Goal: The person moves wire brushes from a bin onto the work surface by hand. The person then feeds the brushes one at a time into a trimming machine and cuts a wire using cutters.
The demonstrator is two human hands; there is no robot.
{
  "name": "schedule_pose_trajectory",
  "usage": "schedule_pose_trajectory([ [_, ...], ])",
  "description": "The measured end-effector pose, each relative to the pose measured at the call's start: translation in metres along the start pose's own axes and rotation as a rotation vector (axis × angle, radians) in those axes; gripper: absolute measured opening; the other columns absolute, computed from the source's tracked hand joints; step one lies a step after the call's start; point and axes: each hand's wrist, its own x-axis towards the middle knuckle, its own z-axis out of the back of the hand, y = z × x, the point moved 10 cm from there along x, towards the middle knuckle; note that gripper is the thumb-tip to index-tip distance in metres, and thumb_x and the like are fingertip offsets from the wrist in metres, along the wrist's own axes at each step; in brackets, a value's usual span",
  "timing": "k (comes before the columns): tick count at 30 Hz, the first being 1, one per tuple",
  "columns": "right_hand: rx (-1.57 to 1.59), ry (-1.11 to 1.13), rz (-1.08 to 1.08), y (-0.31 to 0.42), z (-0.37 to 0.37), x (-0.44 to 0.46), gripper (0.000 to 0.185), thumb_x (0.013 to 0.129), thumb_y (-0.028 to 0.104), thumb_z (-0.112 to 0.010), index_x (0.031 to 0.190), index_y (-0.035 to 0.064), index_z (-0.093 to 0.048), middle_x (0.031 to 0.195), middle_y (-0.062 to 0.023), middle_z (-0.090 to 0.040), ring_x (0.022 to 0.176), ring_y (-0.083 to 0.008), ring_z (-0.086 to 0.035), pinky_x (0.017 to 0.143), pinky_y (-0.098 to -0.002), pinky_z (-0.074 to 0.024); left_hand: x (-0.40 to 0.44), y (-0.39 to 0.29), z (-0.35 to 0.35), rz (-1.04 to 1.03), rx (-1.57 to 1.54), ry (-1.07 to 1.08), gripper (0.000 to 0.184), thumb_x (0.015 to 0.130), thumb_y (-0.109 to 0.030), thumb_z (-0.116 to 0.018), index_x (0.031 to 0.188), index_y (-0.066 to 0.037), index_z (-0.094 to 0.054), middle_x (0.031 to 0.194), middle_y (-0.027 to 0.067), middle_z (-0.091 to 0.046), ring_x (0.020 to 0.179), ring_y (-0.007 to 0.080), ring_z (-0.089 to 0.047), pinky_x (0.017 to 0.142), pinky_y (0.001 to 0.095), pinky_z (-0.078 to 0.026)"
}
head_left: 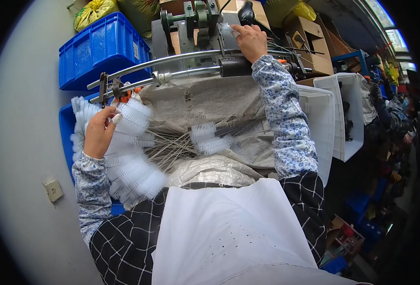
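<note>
My left hand (99,133), with a white wrap on one fingertip, is closed in a pinch beside the end of a metal rail (138,84). What sits between its fingers is hidden. White bristle brushes (134,164) with thin wire stems are heaped behind and below this hand. At the machine (198,40), my right hand (251,43) has its fingers closed on a small tuft of white bristles (225,29). A dark cylinder (235,67) on the rail lies just under the right wrist. Two more brushes (210,138) rest on the cloth in front of me.
A blue crate (103,52) stands at the back left. Grey sacking (205,97) covers the space below the rails, with bundled wire stems (174,145) across it. White plastic bins (345,114) and a cardboard box (309,45) stand on the right. Farther right, another person (400,111) sits.
</note>
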Motion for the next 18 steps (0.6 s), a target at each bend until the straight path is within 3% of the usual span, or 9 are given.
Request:
schedule_pose_trajectory([
  [4,0.056,0.000,0.027,0.001,-0.002,0.001,0.026,0.079,0.017,-0.048,0.103,0.0238,-0.056,0.081,-0.0003,-0.058,0.080,-0.0192,-0.050,0.072,-0.0342,-0.0364,0.002,0.002,-0.001,-0.049,-0.051,0.006,0.015,0.079,-0.011,-0.053,0.087,0.001,-0.050,0.069,0.0073,-0.054,0.056,0.0143,-0.043,0.054,0.0263,-0.036],
  [8,0.068,0.037,0.001,-0.005,-0.012,0.003,0.028,0.079,0.017,-0.048,0.105,0.0264,-0.055,0.082,0.0008,-0.058,0.081,-0.0182,-0.049,0.074,-0.0343,-0.0352,-0.002,-0.003,0.021,0.014,-0.202,-0.126,0.012,0.083,-0.012,-0.050,0.087,-0.001,-0.050,0.071,0.0039,-0.052,0.061,0.0098,-0.043,0.055,0.0244,-0.035],
  [13,0.012,0.101,0.043,-0.009,-0.024,0.011,0.028,0.084,0.020,-0.043,0.109,0.0302,-0.051,0.092,0.0013,-0.056,0.093,-0.0166,-0.046,0.080,-0.0426,-0.0299,-0.015,-0.018,0.065,-0.113,-0.333,-0.385,0.013,0.087,-0.014,-0.044,0.091,-0.003,-0.048,0.078,0.0003,-0.051,0.071,0.0067,-0.043,0.062,0.0196,-0.035],
  [18,0.074,0.203,0.069,-0.006,-0.039,0.018,0.031,0.086,0.021,-0.041,0.115,0.0301,-0.046,0.105,0.0017,-0.052,0.106,-0.0161,-0.041,0.088,-0.0476,-0.0236,-0.022,-0.028,0.080,-0.127,-0.444,-0.388,0.014,0.088,-0.016,-0.043,0.093,-0.004,-0.046,0.081,0.0012,-0.051,0.074,0.0047,-0.044,0.068,0.0160,-0.035],
])
